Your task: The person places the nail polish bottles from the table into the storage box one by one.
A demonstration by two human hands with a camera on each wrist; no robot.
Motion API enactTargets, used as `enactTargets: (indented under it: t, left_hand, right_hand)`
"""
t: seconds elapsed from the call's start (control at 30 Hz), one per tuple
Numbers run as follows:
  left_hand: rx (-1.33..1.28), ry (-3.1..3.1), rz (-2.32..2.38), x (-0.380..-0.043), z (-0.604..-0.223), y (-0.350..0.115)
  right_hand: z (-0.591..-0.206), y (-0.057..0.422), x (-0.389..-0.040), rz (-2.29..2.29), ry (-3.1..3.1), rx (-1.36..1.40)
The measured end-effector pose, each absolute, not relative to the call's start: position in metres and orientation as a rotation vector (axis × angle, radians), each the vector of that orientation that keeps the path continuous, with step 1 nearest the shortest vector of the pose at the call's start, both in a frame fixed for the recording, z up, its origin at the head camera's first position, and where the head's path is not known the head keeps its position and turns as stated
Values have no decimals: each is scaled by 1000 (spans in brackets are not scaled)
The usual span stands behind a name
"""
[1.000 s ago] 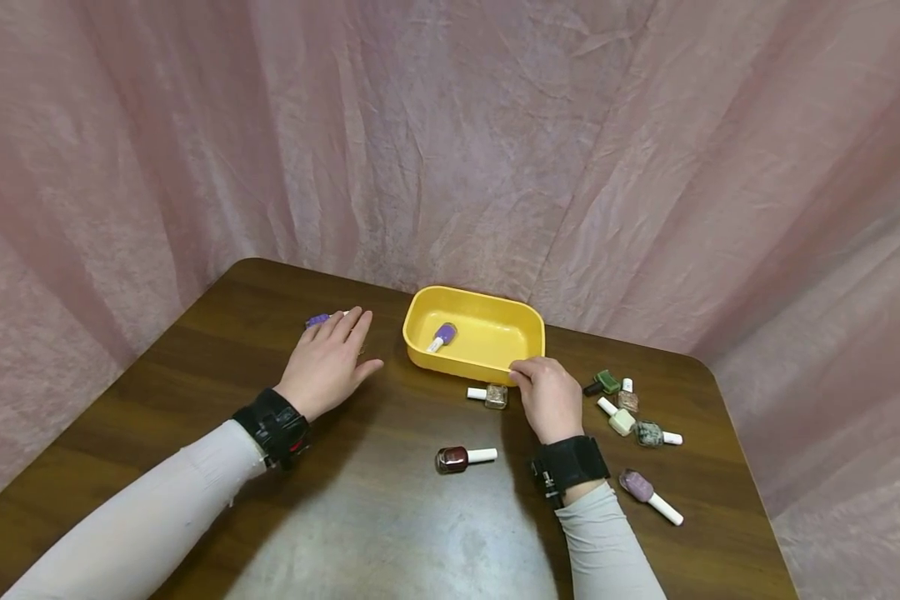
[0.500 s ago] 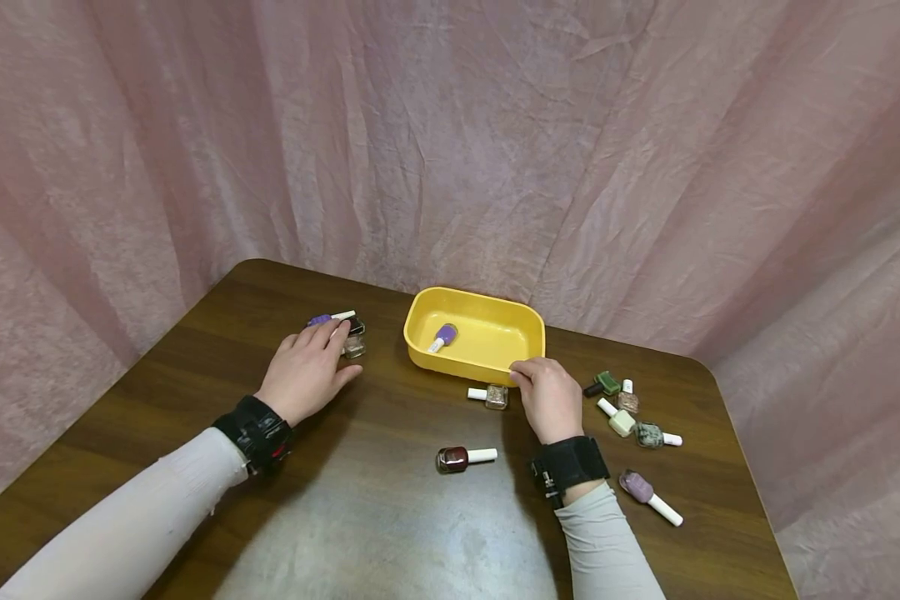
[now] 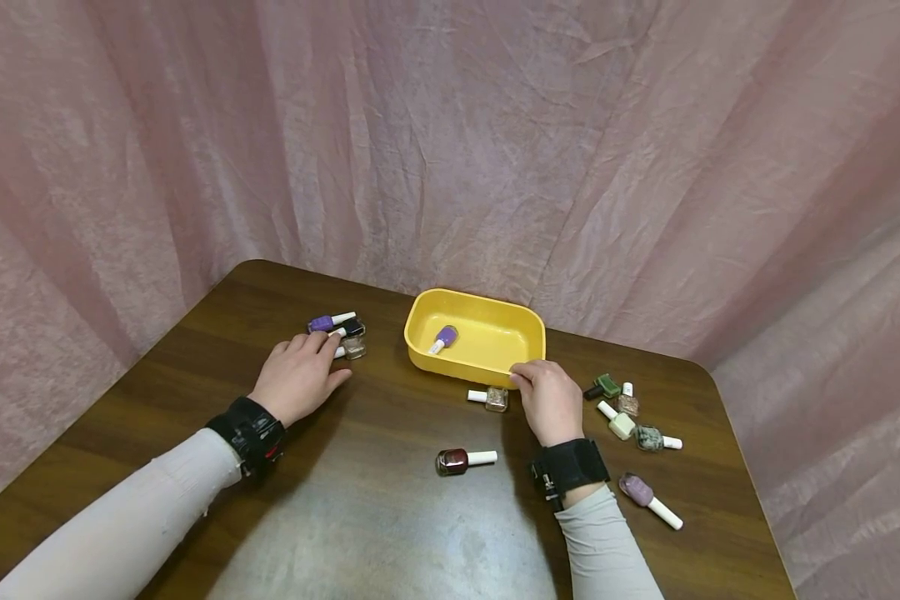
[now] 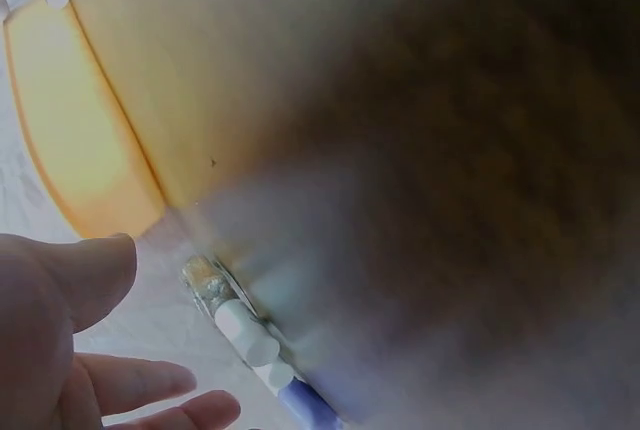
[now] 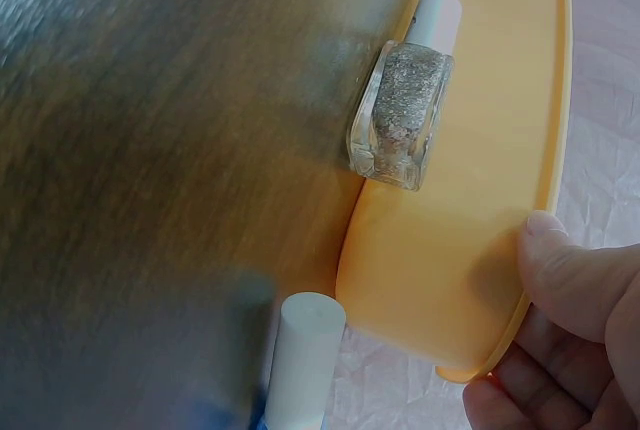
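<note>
Tub (image 3: 491, 343) is yellow, round-cornered; right fingers (image 3: 531, 367) pinch its rim, left fingers (image 4: 140, 382) parted, holding nothing.

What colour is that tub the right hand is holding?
The tub is plain yellow; the head view shows it best.

Two arms reach forward well apart in front of me, the left arm (image 3: 120, 521) and the right arm (image 3: 607, 546) in pale sleeves (image 3: 187, 467), with a black strap (image 3: 249, 433) round each wrist. The left hand (image 3: 296, 379) lies back upward, fingers (image 4: 140, 378) loosely extended, thumb (image 4: 95, 278) set apart. The right hand (image 3: 551, 402) makes a pinch, its thumb opposite curled fingers (image 5: 548, 362).
</note>
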State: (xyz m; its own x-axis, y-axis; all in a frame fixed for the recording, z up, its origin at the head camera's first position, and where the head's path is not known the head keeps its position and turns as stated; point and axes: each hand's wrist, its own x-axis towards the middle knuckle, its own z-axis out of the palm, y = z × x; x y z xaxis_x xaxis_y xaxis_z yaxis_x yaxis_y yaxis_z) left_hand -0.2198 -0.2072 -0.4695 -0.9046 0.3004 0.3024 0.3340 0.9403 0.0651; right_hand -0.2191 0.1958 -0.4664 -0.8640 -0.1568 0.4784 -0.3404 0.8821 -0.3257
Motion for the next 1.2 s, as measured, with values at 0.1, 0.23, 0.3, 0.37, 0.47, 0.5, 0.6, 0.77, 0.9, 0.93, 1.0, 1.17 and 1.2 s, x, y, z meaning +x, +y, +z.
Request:
enactTargets:
  t: [0.1, 0.23, 0.3, 0.37, 0.47, 0.5, 0.6, 0.77, 0.9, 0.93, 1.0, 1.17, 1.2]
  left_hand:
    - [-464, -2829, -153, -220, -468, -207]
    - [-460, -2869, -131, -223, -468, -208]
    - [-462, -2890, -120, -225, -468, -209]
    - [-468, -2905, -106, -227, -469, -210]
    - [-476, -2928, -87, -230, -469, -210]
    - [-479, -2932, -83, -230, -469, -209]
    - [-485, -2937, -71, -232, -467, -208]
    - [-495, -2925, -64, -235, -465, -205]
    - [-489, -2931, -63, -239, -464, -204]
    - [-488, -2933, -62, -240, -464, -204]
    - [-482, -2940, -60, -242, -463, -204]
    - [-467, -2961, -51, -246, -462, -202]
    - [-465, -2965, -50, -247, -461, -202]
  right_hand:
    - [-467, 196, -219, 560, -2602, 368]
    - [-467, 197, -219, 558, -2602, 376]
    - [-468, 197, -219, 556, -2603, 378]
    - [-468, 197, -219, 556, -2605, 380]
    - [-468, 197, -219, 554, -2608, 381]
    - [-468, 197, -220, 554, -2608, 381]
    - [-468, 198, -219, 556, -2609, 378]
    - [-467, 197, -219, 563, -2613, 374]
    - [-466, 196, -219, 571, -2611, 370]
    - [-466, 196, -219, 573, -2609, 369]
    - [-466, 196, -219, 573, -2607, 367]
    - [-467, 197, -219, 570, -2602, 369]
    - [-467, 197, -219, 569, -2602, 369]
